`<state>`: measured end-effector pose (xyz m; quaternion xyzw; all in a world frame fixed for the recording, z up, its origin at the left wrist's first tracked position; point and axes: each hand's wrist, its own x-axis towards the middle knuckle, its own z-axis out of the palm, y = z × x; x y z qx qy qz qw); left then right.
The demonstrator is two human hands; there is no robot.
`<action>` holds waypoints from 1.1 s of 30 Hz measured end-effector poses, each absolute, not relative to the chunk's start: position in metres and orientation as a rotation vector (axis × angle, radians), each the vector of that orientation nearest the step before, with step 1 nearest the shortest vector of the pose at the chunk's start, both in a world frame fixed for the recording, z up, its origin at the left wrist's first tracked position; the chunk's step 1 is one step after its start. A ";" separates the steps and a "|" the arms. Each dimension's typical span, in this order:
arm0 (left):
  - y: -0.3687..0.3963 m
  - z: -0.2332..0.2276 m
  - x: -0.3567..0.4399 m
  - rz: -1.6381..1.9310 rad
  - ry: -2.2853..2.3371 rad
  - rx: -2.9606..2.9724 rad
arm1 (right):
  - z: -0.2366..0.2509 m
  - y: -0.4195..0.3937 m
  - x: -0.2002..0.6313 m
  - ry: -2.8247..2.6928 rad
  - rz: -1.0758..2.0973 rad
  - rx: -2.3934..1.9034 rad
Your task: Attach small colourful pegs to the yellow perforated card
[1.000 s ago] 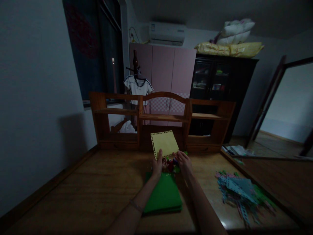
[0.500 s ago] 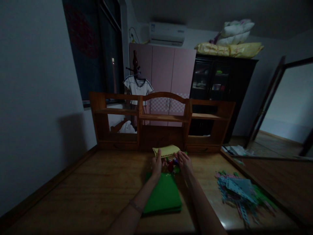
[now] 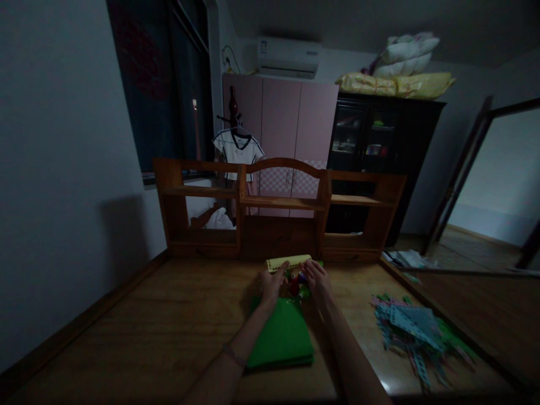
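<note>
Between my two hands is a pale yellow sheet (image 3: pixel 291 261) with a row of small holes along its near edge. My left hand (image 3: pixel 272 284) grips its left part, thumb on the near edge. At the right end, my right hand (image 3: pixel 317 281) pinches the sheet with fingers together. Just beneath, on the desk, small colourful figures with eyes, red (image 3: pixel 294 288) and green (image 3: pixel 304 291), show between the hands, partly hidden. A stack of green sheets (image 3: pixel 283 334) lies nearer me, below my wrists.
A heap of blue, green and pink perforated pieces (image 3: pixel 407 326) lies on the right of the wooden desk (image 3: pixel 169 326). A wooden shelf unit (image 3: pixel 282 203) stands along the desk's far edge. A raised rim runs along the left and right sides.
The yellow sheet has gone from a curved, wider shape to a flatter, narrower strip. My left thumb has moved right along its near edge; my right hand is nearly still.
</note>
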<state>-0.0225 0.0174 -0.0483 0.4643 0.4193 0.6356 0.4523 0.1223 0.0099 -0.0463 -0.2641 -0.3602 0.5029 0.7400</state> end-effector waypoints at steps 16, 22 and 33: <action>0.023 -0.057 -0.018 1.455 0.784 1.192 | -0.054 0.013 0.122 -0.883 1.137 -0.507; 0.026 -0.059 -0.018 1.390 0.758 1.133 | -0.049 0.013 0.121 -0.869 1.133 -0.561; 0.028 -0.061 -0.015 1.416 0.633 0.893 | -0.047 0.012 0.116 -0.903 1.128 -0.665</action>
